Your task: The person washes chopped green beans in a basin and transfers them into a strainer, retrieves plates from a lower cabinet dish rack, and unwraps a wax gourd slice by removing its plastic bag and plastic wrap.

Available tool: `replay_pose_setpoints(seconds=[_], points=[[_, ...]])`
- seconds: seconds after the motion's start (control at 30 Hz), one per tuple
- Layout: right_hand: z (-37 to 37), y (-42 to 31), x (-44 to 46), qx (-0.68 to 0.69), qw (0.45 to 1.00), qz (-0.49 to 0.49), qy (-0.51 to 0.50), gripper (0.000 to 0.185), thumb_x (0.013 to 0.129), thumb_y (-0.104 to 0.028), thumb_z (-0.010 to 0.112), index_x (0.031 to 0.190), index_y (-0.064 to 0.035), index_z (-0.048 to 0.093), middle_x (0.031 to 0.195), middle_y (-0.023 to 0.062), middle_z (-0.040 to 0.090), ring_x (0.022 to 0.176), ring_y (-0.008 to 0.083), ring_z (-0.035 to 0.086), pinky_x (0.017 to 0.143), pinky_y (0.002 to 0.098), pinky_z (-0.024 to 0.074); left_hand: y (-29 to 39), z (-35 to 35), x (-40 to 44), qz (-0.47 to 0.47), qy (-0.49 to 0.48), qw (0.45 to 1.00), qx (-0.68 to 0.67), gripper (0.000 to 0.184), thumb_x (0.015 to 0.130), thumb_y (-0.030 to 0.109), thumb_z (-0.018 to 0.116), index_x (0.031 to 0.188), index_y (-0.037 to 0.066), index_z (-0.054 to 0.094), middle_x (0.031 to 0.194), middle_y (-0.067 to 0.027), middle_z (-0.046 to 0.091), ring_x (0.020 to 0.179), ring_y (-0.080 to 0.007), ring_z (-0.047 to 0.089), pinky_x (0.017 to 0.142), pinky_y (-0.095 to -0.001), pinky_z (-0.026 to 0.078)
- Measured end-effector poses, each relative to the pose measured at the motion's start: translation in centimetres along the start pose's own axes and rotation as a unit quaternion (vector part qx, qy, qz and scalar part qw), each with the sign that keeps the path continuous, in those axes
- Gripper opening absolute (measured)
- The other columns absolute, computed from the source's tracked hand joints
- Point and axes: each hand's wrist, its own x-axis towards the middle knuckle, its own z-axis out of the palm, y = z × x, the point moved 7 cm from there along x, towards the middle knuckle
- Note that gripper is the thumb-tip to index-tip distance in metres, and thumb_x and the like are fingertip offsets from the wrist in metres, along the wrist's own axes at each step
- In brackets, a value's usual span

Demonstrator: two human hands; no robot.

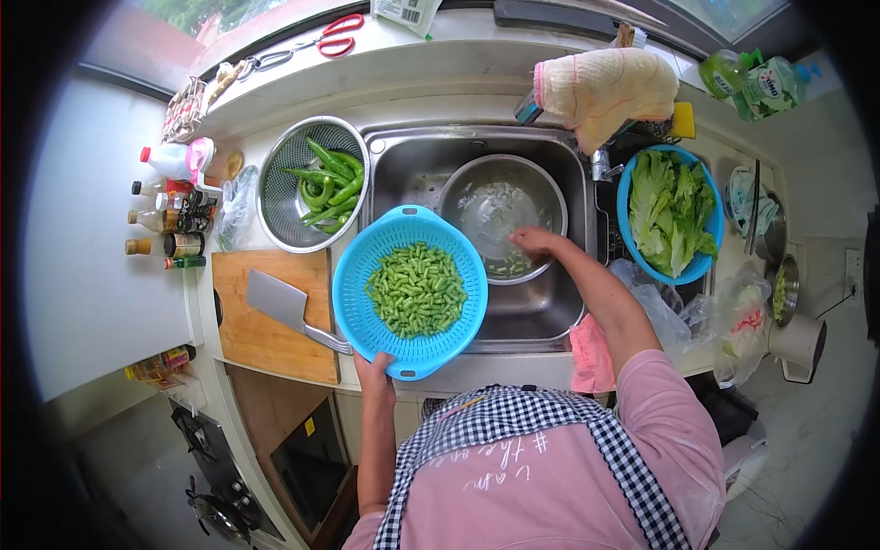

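Note:
My left hand (374, 370) grips the near rim of a blue plastic colander (350, 284), which holds many short pieces of cut green beans (417, 291). The colander is over the sink's left edge and the counter. My right hand (532, 241) is over the right side of a metal bowl (453, 197) in the sink. Its fingers look curled together; whatever they may hold is too small to make out. Cloudy water and a few bean pieces (510, 266) are in the bowl.
Left of the sink are a metal strainer (272, 209) of green peppers and a cutting board (240, 337) with a cleaver (277, 298). To the right stands a blue basket (623, 197) of lettuce. A pink cloth (591, 356) hangs at the front edge; the faucet (601, 167) is at right.

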Motion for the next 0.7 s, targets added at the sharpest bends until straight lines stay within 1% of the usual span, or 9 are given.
replay_pose_setpoints(seconds=[0.03,0.13,0.17,0.27,0.3,0.4,0.5,0.6,0.7], points=[[1.1,-0.7,-0.9,0.084,0.995,0.047,-0.038,0.041,0.093,-0.041,0.045,0.110,-0.0089,0.064,0.105,0.0160,0.062,0.088,0.0290,0.065,0.079,0.0426,0.0498,0.0,0.0,0.0,0.000,-0.001,1.000,-0.002,0.060,0.064,-0.003,0.050,0.123,-0.001,0.040,0.109,-0.0100,0.054,0.098,-0.0212,0.056,0.086,-0.0334,0.048],[3.9,-1.7,0.9,0.062,0.994,-0.074,-0.054,0.045,0.094,-0.044,0.044,0.117,-0.0090,0.060,0.100,0.0102,0.061,0.088,0.0222,0.063,0.075,0.0409,0.0496,0.0,-0.2,0.1,0.002,-0.002,1.000,-0.004,0.058,0.064,-0.003,0.050,0.122,-0.001,0.041,0.108,-0.0098,0.054,0.098,-0.0210,0.056,0.086,-0.0333,0.048],[5.0,-1.6,1.4,0.093,0.993,-0.039,-0.066,0.045,0.094,-0.045,0.043,0.115,-0.0075,0.058,0.103,0.0155,0.062,0.093,0.0269,0.062,0.075,0.0431,0.0485,-0.1,-0.3,0.1,0.002,0.000,1.000,-0.003,0.058,0.064,-0.002,0.050,0.121,-0.001,0.042,0.108,-0.0097,0.054,0.098,-0.0209,0.056,0.086,-0.0332,0.048],[7.2,-3.2,3.5,0.004,0.966,-0.233,0.108,0.045,0.094,-0.046,0.043,0.107,-0.0061,0.058,0.104,0.0207,0.061,0.093,0.0344,0.061,0.075,0.0458,0.0472,-0.2,-0.6,0.1,0.005,0.011,1.000,-0.001,0.056,0.065,-0.002,0.050,0.120,-0.001,0.043,0.107,-0.0093,0.055,0.097,-0.0207,0.056,0.085,-0.0332,0.048],[7.5,-4.1,3.0,-0.013,0.968,-0.215,0.132,0.043,0.092,-0.046,0.045,0.099,-0.0053,0.057,0.100,0.0222,0.062,0.089,0.0395,0.059,0.075,0.0477,0.0458,-0.2,-0.6,0.0,0.006,0.016,1.000,-0.001,0.056,0.065,-0.002,0.050,0.120,-0.001,0.044,0.106,-0.0091,0.055,0.096,-0.0207,0.057,0.085,-0.0332,0.048],[8.0,-5.7,2.2,-0.028,0.967,-0.193,0.163,0.036,0.090,-0.040,0.052,0.094,-0.0054,0.059,0.090,0.0194,0.064,0.084,0.0387,0.061,0.072,0.0468,0.0461,0.1,-0.5,-0.2,0.002,0.022,1.000,0.003,0.055,0.065,-0.002,0.051,0.119,-0.001,0.044,0.105,-0.0088,0.055,0.095,-0.0205,0.057,0.084,-0.0330,0.048],[7.7,-5.4,2.3,-0.026,0.960,-0.239,0.141,0.027,0.086,-0.032,0.060,0.086,-0.0044,0.061,0.081,0.0188,0.064,0.083,0.0368,0.062,0.070,0.0451,0.0463,0.1,-0.4,-0.1,0.005,0.023,1.000,-0.003,0.056,0.064,-0.002,0.051,0.119,0.000,0.043,0.105,-0.0089,0.055,0.094,-0.0203,0.056,0.083,-0.0329,0.048],[5.2,-4.2,1.7,0.082,0.945,-0.265,0.176,0.024,0.083,-0.027,0.064,0.080,-0.0034,0.061,0.077,0.0187,0.063,0.078,0.0366,0.062,0.066,0.0430,0.0466,0.3,0.0,-0.2,0.000,0.023,1.000,0.001,0.056,0.064,-0.003,0.051,0.119,0.000,0.043,0.105,-0.0090,0.055,0.094,-0.0203,0.056,0.082,-0.0326,0.048],[0.9,-2.6,-1.3,0.073,0.910,-0.172,0.369,0.023,0.085,-0.025,0.064,0.082,-0.0024,0.060,0.076,0.0175,0.063,0.071,0.0336,0.062,0.064,0.0398,0.0472,0.4,0.6,-0.2,0.005,0.023,1.000,0.011,0.058,0.063,-0.003,0.051,0.121,0.000,0.042,0.104,-0.0088,0.054,0.091,-0.0198,0.057,0.078,-0.0312,0.050]])
